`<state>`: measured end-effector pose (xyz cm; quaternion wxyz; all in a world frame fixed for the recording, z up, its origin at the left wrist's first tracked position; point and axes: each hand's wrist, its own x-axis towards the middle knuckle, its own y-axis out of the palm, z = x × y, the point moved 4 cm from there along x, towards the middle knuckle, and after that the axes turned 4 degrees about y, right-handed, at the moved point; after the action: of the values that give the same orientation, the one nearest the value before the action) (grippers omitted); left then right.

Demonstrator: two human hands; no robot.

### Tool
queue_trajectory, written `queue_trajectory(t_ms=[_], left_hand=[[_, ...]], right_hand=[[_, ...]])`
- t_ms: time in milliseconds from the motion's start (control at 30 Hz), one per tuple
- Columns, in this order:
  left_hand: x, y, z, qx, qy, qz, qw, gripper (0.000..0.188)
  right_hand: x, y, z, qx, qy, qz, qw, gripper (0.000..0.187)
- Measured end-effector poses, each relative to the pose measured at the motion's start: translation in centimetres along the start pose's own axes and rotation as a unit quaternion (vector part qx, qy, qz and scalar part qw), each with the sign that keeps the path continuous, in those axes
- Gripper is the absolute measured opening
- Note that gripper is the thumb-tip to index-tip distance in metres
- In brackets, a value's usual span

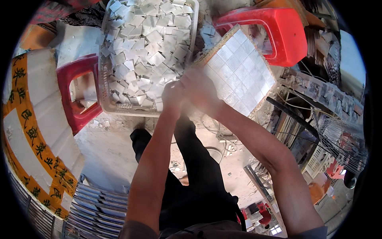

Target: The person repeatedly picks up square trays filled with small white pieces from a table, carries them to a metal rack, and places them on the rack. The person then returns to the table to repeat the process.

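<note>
Left fingers: They are showing as a blur, bunching up against my right fingers; I cannot tell whether they are clamping on anything.
Right fingers: They are curling in close to the left ones, equally blurred; whether they are gripping or empty, I cannot tell.
Tile pieces: Loose pale squares are lying heaped at eleven o'clock from my fingers, tilting every which way.
White crate: It is holding that heap, its near right corner sitting partly behind my fingers in my view.
Tile panel: It is lying slantwise at two o'clock, just beside my right fingers, showing pale squares in a grid.
Bright red stool: It is standing beyond the panel, also toward two o'clock, the panel overlapping it in my view.
Dark red stool: It is standing at nine o'clock, beside the crate.
White box: It is sitting farther out, nearly at nine, wearing orange tape.
Black trousers: My legs are showing at six o'clock.
Metal slats: They are lying at seven o'clock.
</note>
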<state>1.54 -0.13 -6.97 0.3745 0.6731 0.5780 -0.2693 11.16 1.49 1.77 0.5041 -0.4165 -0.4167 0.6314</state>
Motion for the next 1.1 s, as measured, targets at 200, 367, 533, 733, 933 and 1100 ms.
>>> queue_trajectory(t_ms=[200,367,533,733,933,1100], left_hand=[[0.3,0.0,-1.1,0.03,0.018,0.099,0.994,0.024],[1.6,-1.0,-0.3,0.28,0.16,0.138,0.936,0.026],[0.9,-0.7,0.1,0.205,0.116,0.099,0.967,0.025],[0.1,0.0,0.4,-0.077,0.044,0.002,0.996,0.024],[1.4,-0.7,1.4,0.021,0.093,-0.048,0.994,0.028],[0.3,-0.3,0.1,0.02,0.043,-0.014,0.999,0.027]], right_hand=[[0.4,0.9,-0.3,-0.05,-0.011,0.014,0.999,0.02],[1.0,1.0,0.0,-0.094,-0.033,0.066,0.993,0.025],[1.1,0.8,0.0,-0.081,-0.044,0.07,0.993,0.023],[1.2,0.1,0.0,-0.052,-0.056,0.07,0.995,0.025],[-0.8,1.0,1.9,-0.051,-0.075,0.091,0.992,0.029],[-3.3,1.9,2.3,-0.03,-0.057,0.072,0.995,0.029]])
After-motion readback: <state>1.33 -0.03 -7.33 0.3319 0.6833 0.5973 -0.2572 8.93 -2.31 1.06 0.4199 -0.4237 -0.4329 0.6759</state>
